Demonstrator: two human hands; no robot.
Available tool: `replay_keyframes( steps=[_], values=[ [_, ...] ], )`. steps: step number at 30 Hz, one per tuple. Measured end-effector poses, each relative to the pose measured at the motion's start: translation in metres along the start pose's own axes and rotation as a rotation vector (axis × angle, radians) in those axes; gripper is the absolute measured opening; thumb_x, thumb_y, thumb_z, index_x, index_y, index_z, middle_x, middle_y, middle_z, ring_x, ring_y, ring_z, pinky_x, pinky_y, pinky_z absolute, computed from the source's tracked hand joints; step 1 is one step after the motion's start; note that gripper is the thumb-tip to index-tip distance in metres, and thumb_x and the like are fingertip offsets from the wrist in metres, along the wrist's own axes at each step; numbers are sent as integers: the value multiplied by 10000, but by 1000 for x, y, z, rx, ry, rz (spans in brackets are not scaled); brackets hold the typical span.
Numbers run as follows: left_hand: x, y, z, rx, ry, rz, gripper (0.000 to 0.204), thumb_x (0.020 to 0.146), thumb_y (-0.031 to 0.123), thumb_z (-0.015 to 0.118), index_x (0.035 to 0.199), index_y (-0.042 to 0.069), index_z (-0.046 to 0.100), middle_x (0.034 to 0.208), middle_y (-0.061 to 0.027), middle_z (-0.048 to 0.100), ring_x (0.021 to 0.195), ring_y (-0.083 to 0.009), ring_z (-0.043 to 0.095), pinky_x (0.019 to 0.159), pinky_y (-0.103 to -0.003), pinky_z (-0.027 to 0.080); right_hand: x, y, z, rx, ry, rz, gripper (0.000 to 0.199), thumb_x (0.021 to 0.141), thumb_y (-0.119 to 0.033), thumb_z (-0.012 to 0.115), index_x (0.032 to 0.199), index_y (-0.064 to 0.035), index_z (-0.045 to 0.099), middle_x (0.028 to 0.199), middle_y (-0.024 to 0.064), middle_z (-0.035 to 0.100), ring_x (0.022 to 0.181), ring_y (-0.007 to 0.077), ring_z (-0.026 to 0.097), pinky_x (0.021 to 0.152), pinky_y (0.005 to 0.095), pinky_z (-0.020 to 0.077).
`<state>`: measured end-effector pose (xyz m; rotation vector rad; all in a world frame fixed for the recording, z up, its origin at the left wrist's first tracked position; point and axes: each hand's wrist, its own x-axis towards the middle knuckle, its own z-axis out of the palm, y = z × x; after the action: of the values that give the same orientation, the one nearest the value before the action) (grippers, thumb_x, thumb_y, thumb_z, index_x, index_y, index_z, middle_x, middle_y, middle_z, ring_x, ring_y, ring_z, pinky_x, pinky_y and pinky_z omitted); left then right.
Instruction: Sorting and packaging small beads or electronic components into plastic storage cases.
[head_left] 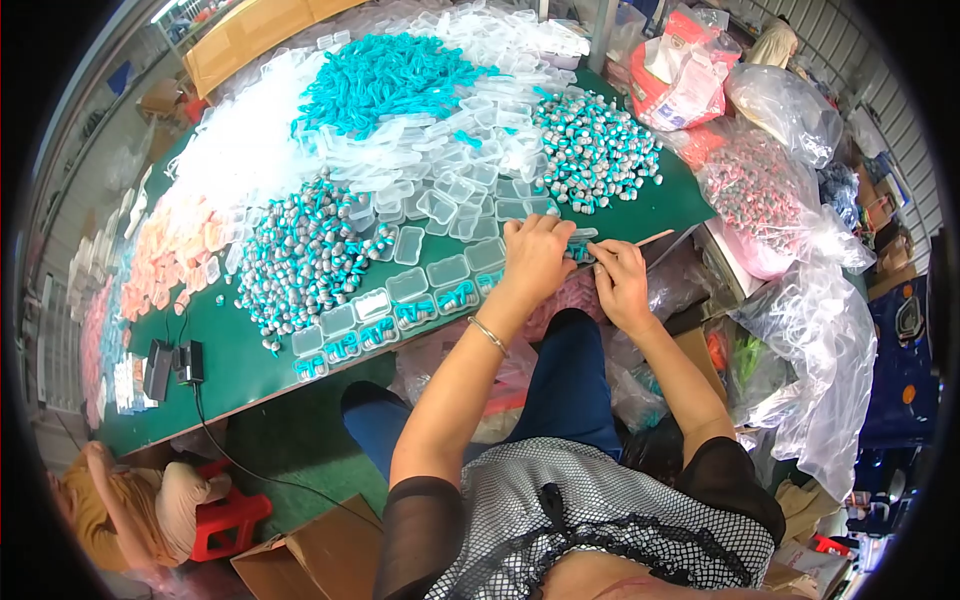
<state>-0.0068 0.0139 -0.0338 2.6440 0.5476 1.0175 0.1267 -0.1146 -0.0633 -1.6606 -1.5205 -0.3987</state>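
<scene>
Along the near table edge runs a row of open, clear plastic boxes, their lids folded back. Small teal-and-grey pieces lie inside them. My left hand reaches over the row's right end, its fingers bent and close together; whatever is under them is hidden. Beside it, my right hand has its thumb and curled fingers at a small clear box with teal contents. That box is mostly covered by both hands. Heaps of teal-and-grey pieces lie left of the row and others beyond my right hand.
Behind are a teal heap and many clear boxes on the green table. Peach pieces and a black device with a cable lie left. Plastic bags crowd the right. Another person sits lower left.
</scene>
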Motion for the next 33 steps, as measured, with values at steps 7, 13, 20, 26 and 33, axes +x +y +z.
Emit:
replay_keyframes(
  steps=[7, 13, 20, 26, 33],
  values=[
    [-1, 1, 0, 3, -67, -31, 525, 623, 193, 832, 1117, 120, 670, 1081, -54, 662, 1015, -255, 597, 852, -438, 367, 4, 3, 15, 31, 79, 166, 185, 741, -182, 790, 890, -91, 729, 941, 42, 649, 943, 245, 594, 815, 378, 444],
    [-1, 0, 1, -11, -73, -42, 516, 629, 163, 817, 1121, 113, 672, 1080, -55, 662, 1016, -253, 598, 847, -434, 367, 7, -2, 18, -52, 83, 247, 120, 753, -185, 775, 844, -121, 732, 908, 32, 649, 913, 243, 590, 789, 393, 442],
    [-2, -4, -1, 11, -49, -31, 489, 643, 177, 808, 1108, 123, 667, 1070, -61, 659, 1013, -260, 601, 843, -443, 373, 17, -7, 27, -17, 152, 259, 146, 748, -163, 774, 784, -91, 652, 840, 48, 645, 851, 276, 593, 765, 407, 450],
    [-9, -6, 20, 88, -7, -42, 378, 659, 217, 761, 1020, 155, 670, 1027, -59, 636, 1029, -249, 581, 852, -464, 384, 9, 3, 33, 107, 167, 381, 337, 714, -90, 800, 998, -74, 618, 776, 69, 636, 754, 273, 608, 718, 406, 478],
    [-5, 5, 14, 4, -9, -26, 396, 627, 182, 804, 994, 122, 668, 1006, -63, 634, 1011, -257, 581, 846, -442, 376, 8, 9, 20, -27, 120, 229, 305, 786, -96, 750, 1074, -73, 654, 867, 68, 641, 828, 260, 610, 774, 394, 464]
  ],
)
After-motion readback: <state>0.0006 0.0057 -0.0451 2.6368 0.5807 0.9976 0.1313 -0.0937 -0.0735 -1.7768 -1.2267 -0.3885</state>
